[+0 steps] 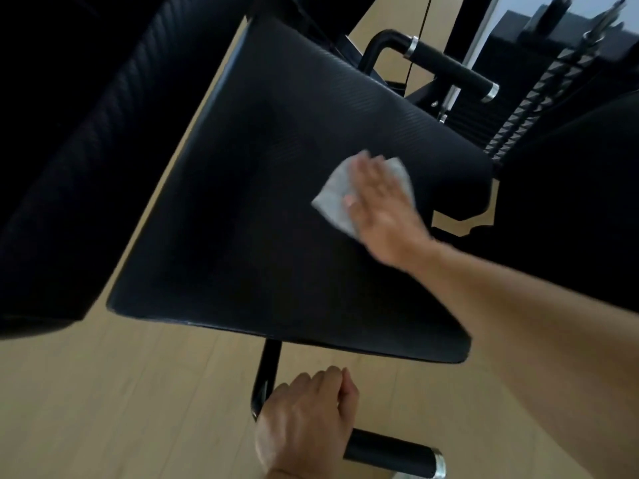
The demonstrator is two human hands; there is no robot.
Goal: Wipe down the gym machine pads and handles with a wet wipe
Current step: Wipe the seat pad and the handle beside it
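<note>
My right hand [378,205] presses the wet wipe [340,195] flat under straight fingers onto the seat pad [262,202], spreading pressure. My left hand [304,420], fingers curled, grips the near handle [390,452], probably for bracing.

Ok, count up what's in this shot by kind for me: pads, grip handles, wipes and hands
Pads: 2, the seat pad and the back pad
Grip handles: 2, the far handle and the near handle
Wipes: 1, the wet wipe
Hands: 2, the right hand and the left hand
Total: 7
</note>
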